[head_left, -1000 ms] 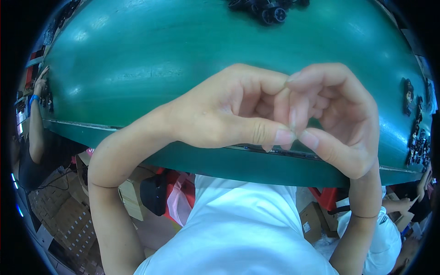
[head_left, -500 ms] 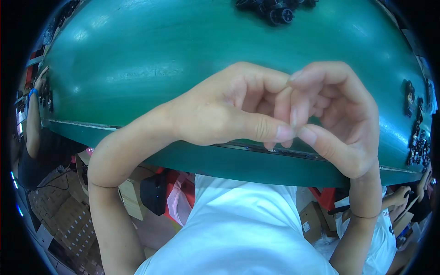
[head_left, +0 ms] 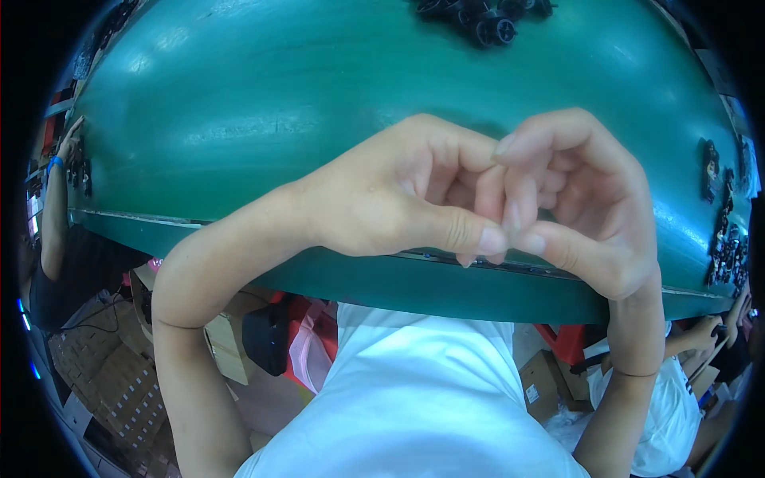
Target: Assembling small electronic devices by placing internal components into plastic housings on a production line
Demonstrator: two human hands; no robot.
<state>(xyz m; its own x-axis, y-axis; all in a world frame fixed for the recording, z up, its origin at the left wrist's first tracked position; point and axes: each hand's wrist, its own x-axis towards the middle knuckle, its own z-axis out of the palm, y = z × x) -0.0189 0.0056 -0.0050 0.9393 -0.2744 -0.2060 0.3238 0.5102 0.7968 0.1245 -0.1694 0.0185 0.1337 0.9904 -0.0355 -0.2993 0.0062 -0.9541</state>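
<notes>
Over the near edge of the green tabletop (head_left: 239, 88), my two bare hands meet at the fingertips. My left hand (head_left: 422, 191) is curved, its thumb well apart from its index finger. Facing it, my right hand (head_left: 590, 199) has its index and middle fingers bent toward the left fingers. Its thumb tip lies close beside the left thumb tip. I see nothing held in either hand, though the overlapping fingers hide part of the space between them. Beyond the hands, several black wheeled parts (head_left: 486, 24) lie in a cluster at the far side.
Small dark parts (head_left: 725, 239) lie along the right end of the table. At far left another person's arm (head_left: 56, 207) reaches the table; another person's hands (head_left: 705, 338) show at lower right. Cardboard boxes (head_left: 546, 386) and a red stool (head_left: 562, 342) stand below.
Both hands have shifted very slightly, fingertips still together. The black wheeled parts appear a little further right and lower. At lower right, the other person has moved slightly.
</notes>
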